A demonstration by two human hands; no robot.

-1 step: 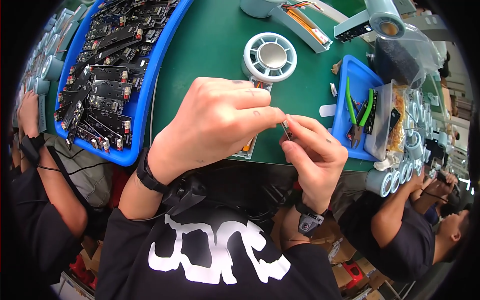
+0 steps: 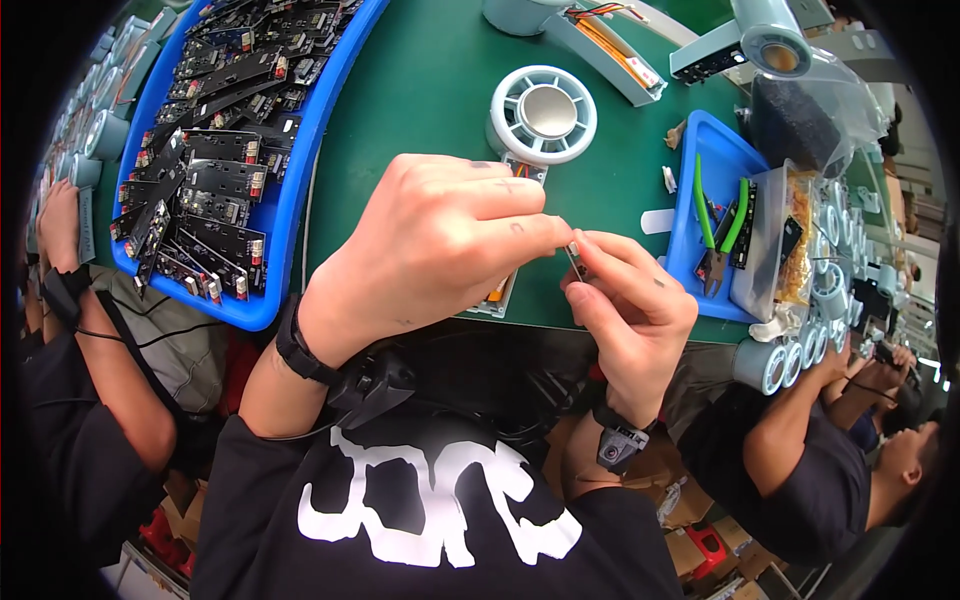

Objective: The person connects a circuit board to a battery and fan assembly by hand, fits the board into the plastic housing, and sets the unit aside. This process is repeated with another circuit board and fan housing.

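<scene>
Both my hands meet in front of me over the near edge of the green table. My right hand [image 2: 638, 310] pinches a thin dark circuit board [image 2: 577, 262], seen nearly edge-on, between thumb and fingers. My left hand [image 2: 440, 235] is closed, its fingertips meeting at the upper end of that board; its own hand hides most of its grip. Behind and partly under the left hand lies a light blue device housing with a round spoked head [image 2: 543, 115]. Wires show at its neck, and an orange part [image 2: 497, 292] shows in its handle below the hand.
At left, a blue tray [image 2: 290, 215] holds many black circuit boards. A smaller blue tray [image 2: 683, 215] at right carries green-handled cutters [image 2: 722, 230] beside a clear box [image 2: 765, 240]. More light blue housings [image 2: 610, 60] lie at the back. Co-workers sit on both sides.
</scene>
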